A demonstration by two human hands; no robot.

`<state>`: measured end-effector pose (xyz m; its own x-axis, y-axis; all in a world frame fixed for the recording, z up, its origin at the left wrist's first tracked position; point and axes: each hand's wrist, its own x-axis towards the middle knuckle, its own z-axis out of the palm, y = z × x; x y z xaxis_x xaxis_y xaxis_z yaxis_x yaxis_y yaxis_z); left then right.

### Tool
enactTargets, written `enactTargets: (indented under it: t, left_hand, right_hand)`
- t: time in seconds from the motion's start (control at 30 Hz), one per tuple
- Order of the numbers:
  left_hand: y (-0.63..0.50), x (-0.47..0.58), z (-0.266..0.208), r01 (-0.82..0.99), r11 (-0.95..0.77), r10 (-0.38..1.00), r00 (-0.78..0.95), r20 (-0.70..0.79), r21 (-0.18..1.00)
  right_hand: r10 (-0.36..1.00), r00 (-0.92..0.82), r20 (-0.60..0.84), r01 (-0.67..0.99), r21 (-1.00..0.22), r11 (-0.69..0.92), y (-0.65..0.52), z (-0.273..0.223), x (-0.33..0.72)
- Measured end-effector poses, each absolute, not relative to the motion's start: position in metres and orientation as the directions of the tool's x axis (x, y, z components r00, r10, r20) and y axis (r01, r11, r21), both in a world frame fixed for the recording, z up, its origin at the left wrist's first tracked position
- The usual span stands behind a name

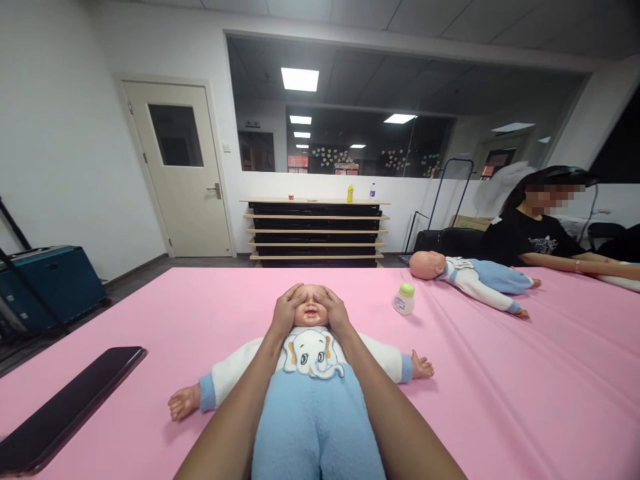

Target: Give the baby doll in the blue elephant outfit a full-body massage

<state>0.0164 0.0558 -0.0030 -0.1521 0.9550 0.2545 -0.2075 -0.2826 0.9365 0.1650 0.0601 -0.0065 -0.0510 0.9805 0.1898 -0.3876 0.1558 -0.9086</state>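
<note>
A baby doll lies on its back in the middle, dressed in a white and light blue outfit with an elephant on the chest. Its arms are spread to both sides, and its head points away from me. My left hand is cupped round the left side of the doll's head, its thumb over the eye area. On the other side of the head, my right hand mirrors it. Between the hands the doll's nose and mouth show, while its eyes are covered. The lower legs run out of view at the bottom.
A pink-covered table lies under everything. Right of the doll stands a small bottle with a green cap. Another baby doll lies farther right, near a seated person. A dark phone-like slab rests at left.
</note>
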Motion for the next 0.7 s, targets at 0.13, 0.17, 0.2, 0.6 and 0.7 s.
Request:
enactTargets:
  t: [0.13,0.17,0.2,0.6,0.7]
  left_hand:
    - [0.0592,0.0155,-0.0034,-0.212,-0.311,0.944,-0.183,0.275,0.926]
    - [0.0590,0.0151,-0.0033,-0.212,-0.321,0.939,-0.196,0.282,0.923]
    - [0.0586,0.0149,-0.0032,-0.210,-0.331,0.934,-0.210,0.288,0.920]
    - [0.0510,0.0165,-0.0040,-0.409,-0.152,0.988,-0.035,0.150,0.900]
    - [0.0509,0.0172,-0.0039,-0.417,-0.167,0.984,-0.014,0.177,0.893]
  right_hand:
    - [0.976,-0.062,0.209,-0.408,-0.898,0.166,0.0587,-0.0048,0.1634]
    - [0.976,-0.066,0.206,-0.415,-0.896,0.160,0.0586,-0.0046,0.1631]
    - [0.977,-0.069,0.201,-0.421,-0.894,0.154,0.0588,-0.0047,0.1629]
    - [0.971,-0.106,0.213,-0.440,-0.886,0.147,0.0600,-0.0088,0.1662]
    - [0.976,-0.102,0.190,-0.455,-0.882,0.124,0.0586,-0.0072,0.1652]
